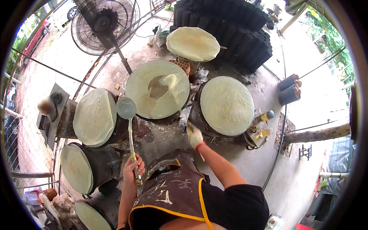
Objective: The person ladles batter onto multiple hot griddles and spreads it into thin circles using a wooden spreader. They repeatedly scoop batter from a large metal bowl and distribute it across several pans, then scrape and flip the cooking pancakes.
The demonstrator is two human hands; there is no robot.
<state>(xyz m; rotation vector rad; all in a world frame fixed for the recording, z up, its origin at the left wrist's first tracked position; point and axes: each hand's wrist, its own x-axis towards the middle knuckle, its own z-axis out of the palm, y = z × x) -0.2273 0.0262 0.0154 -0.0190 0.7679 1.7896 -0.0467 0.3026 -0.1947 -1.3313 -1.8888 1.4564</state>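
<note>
My left hand [133, 168] grips the handle of a long metal tool [126, 107] with a round flat head, held upright near the centre griddle. My right hand [194, 135] wears a pale work glove with a red cuff, low between the centre and right griddles; its fingers are blurred, and I cannot tell whether they hold anything. Ahead, a thin dough sheet [138, 86] covers the centre griddle, with a bare brown patch and a ragged pale fold of dough [173, 82]. Another dough sheet [227, 106] coats the right griddle. On the left griddle, a dough sheet [93, 118] has a lifted edge.
A stack of round pale sheets [192, 43] stands at the back, before piled black charcoal briquettes [221, 26]. A pedestal fan [105, 26] is at back left. More griddles [76, 168] line the left side. Jars [264, 116] stand right; a wooden post [316, 133] lies beyond.
</note>
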